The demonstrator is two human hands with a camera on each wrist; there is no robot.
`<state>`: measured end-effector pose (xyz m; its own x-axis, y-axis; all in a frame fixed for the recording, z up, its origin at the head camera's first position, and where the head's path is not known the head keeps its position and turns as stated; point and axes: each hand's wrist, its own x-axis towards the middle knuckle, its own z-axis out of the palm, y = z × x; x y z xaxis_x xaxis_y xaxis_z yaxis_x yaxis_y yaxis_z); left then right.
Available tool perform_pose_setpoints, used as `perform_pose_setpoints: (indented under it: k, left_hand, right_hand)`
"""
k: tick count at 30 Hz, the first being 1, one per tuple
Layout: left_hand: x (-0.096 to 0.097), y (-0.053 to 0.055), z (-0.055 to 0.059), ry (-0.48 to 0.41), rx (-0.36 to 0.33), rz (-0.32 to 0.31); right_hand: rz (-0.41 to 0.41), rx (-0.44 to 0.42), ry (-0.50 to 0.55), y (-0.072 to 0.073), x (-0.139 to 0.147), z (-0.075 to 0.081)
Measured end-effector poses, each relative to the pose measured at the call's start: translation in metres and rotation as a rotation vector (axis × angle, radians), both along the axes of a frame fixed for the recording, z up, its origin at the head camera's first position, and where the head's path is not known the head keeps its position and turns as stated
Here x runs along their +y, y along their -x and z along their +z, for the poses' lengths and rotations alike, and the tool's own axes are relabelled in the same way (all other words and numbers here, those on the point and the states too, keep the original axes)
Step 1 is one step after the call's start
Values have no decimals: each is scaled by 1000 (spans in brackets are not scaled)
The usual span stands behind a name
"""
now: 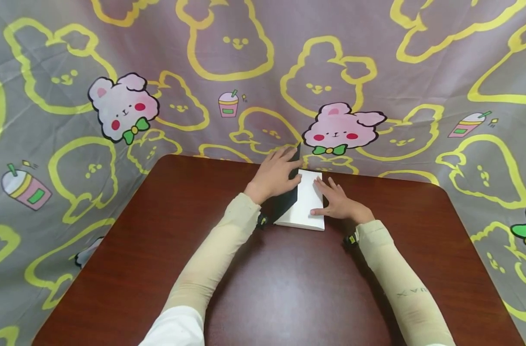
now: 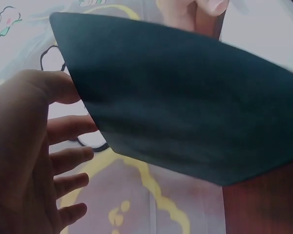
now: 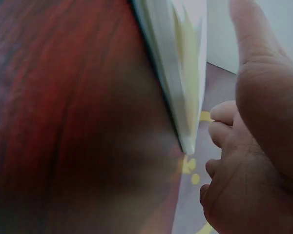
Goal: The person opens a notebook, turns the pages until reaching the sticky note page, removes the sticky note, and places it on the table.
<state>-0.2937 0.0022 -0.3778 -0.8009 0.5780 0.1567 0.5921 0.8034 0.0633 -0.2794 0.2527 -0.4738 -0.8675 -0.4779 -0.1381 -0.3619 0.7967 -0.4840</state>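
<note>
A book with a dark cover and a white page block lies at the far middle of the table. Its cover stands raised at a slant over the left part of the pages. My left hand is at the cover's free edge; thumb and index fingertips reach just past that edge, the other fingers spread apart from it in the left wrist view. My right hand rests at the right side of the pages, fingers spread and the thumb on the white page. From the right wrist, the page edges show beside that hand.
The book lies on a dark red-brown wooden table with rounded far corners. Behind and beside it hangs a grey-pink curtain printed with yellow outlines and rabbit faces. A small black device sits at each wrist.
</note>
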Motion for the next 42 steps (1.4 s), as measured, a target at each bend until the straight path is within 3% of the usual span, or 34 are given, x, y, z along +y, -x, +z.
perform_pose_setpoints:
  k: [5, 15, 21, 26, 32, 37, 42]
  left_hand:
    - [-18, 3, 3, -52, -7, -8]
    - [-67, 8, 3, -239, -109, -26]
    - [-91, 11, -5, -270, -120, -26]
    - [-111, 11, -13, -272, -126, 14]
    - [-128, 10, -22, -212, -172, 97]
    - [-131, 8, -33, -121, -194, 181]
    - [-115, 3, -56, -2, -228, 165]
  right_hand:
    - [-4, -36, -40, -1, 0, -5]
    - [12, -55, -52, -6, 3, -8]
    - [11, -43, -77, -7, 2, -7]
    - [15, -44, -90, -9, 0, -5]
    - [26, -47, -85, -9, 0, -5]
    - [29, -54, -69, -8, 0, -4]
    - [20, -61, -94, -10, 0, -2]
